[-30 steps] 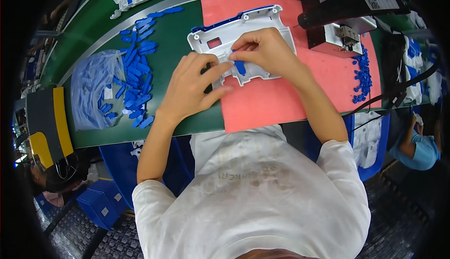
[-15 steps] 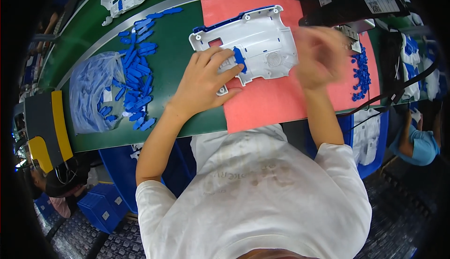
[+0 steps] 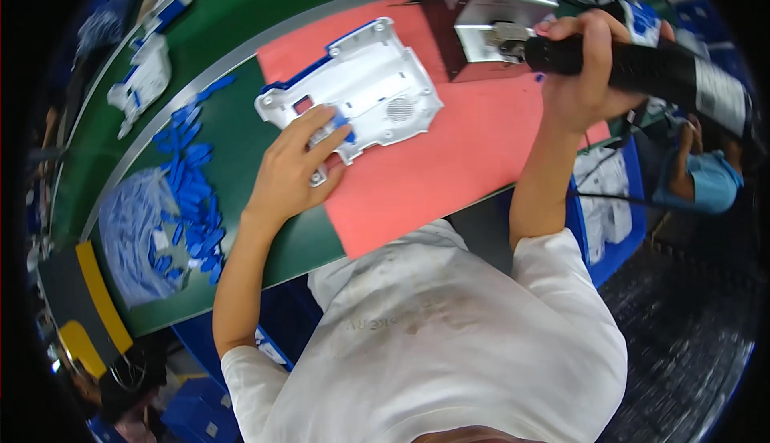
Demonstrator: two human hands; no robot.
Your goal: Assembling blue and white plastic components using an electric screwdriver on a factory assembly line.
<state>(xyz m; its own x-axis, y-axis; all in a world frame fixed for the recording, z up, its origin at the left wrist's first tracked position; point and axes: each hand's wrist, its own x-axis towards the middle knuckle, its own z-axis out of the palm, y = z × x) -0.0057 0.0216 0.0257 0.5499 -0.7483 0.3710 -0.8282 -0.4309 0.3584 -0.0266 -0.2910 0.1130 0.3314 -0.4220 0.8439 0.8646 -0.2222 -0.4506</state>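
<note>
A white plastic housing (image 3: 365, 82) with blue edging lies on a red mat (image 3: 449, 154). My left hand (image 3: 301, 162) presses on its near left corner, fingers over a small blue piece. My right hand (image 3: 581, 66) is raised at the right and grips a black electric screwdriver (image 3: 642, 62), whose tip points left toward a silver and black box (image 3: 481, 14).
A pile of small blue parts (image 3: 192, 194) and a clear plastic bag (image 3: 132, 238) lie on the green belt at the left. Another white housing (image 3: 144, 78) sits farther up the belt. Another person in blue (image 3: 706, 178) is at the right edge.
My right hand left the housing, swung right and took hold of the black screwdriver. My left hand stayed on the housing. The view shifted, so everything sits lower in the picture.
</note>
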